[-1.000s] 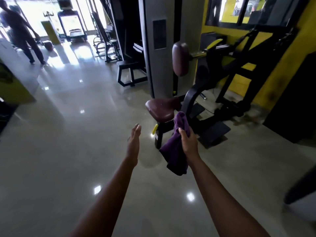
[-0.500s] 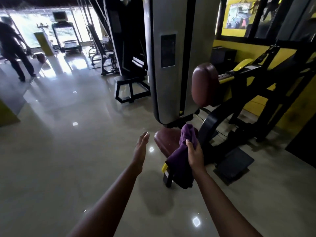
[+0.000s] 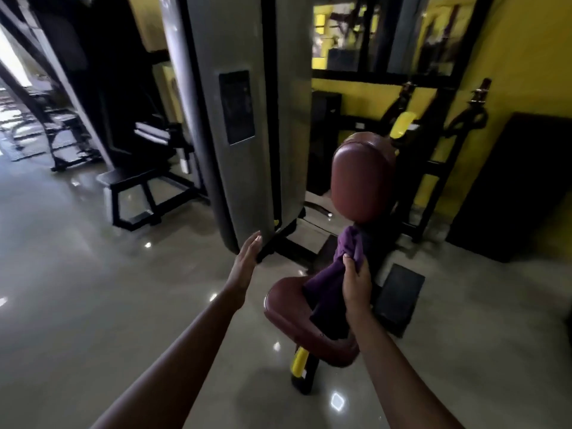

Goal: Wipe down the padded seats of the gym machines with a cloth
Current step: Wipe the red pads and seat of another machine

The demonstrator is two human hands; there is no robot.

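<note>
A maroon padded seat (image 3: 289,317) sits low in front of me on a black post with a yellow lever (image 3: 299,362). Behind it stands an upright maroon back pad (image 3: 359,178). My right hand (image 3: 355,281) grips a purple cloth (image 3: 329,284) that hangs over the right side of the seat. My left hand (image 3: 246,258) is held flat, fingers together and empty, left of the seat, near the bottom of the grey weight-stack housing (image 3: 244,113).
The machine's black frame and footplate (image 3: 399,295) lie right of the seat, against a yellow wall (image 3: 523,57). A black bench frame (image 3: 145,193) and more machines stand at the left. Glossy tiled floor (image 3: 77,289) stretches to the left and front.
I have moved closer to the machine, so the seat and back pad look much larger. My right hand with the cloth now hangs over the seat; the left hand stays empty.
</note>
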